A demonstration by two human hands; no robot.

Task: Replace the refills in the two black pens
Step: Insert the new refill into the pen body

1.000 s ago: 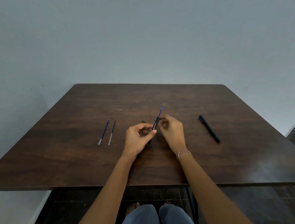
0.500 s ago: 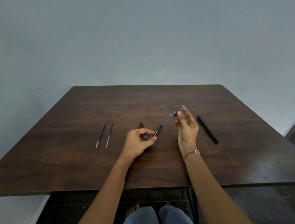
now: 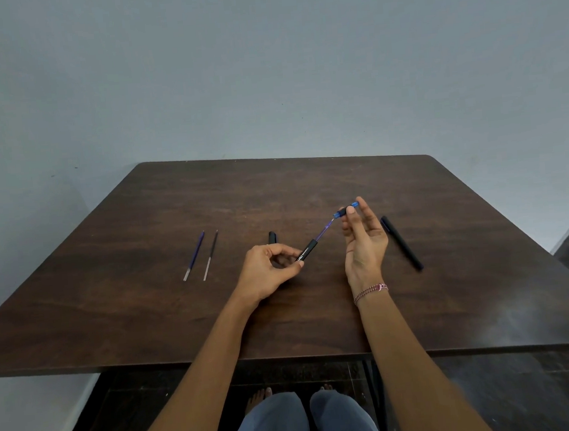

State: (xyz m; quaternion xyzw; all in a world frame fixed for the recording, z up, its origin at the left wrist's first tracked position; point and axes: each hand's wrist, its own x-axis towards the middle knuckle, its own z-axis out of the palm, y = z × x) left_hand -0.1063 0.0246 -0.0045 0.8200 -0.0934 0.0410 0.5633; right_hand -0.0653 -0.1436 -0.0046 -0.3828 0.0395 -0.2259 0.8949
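Here the left hand (image 3: 267, 271) curls round the lower end of a black plastic pen barrel (image 3: 307, 250), pinching it above the dark brown wooden tabletop (image 3: 148, 330). A thin purple refill (image 3: 322, 233) juts from the barrel toward one o'clock, reaching the small blue-and-black tip piece (image 3: 344, 210) pinched in the right hand (image 3: 365, 246), whose other fingers are loosely extended. At three o'clock of that hand lies the second black pen (image 3: 401, 243). A short black cap (image 3: 272, 237) lies at twelve o'clock of the left hand, and a blue loose refill (image 3: 194, 256) and a dark loose refill (image 3: 211, 255) lie at nine.
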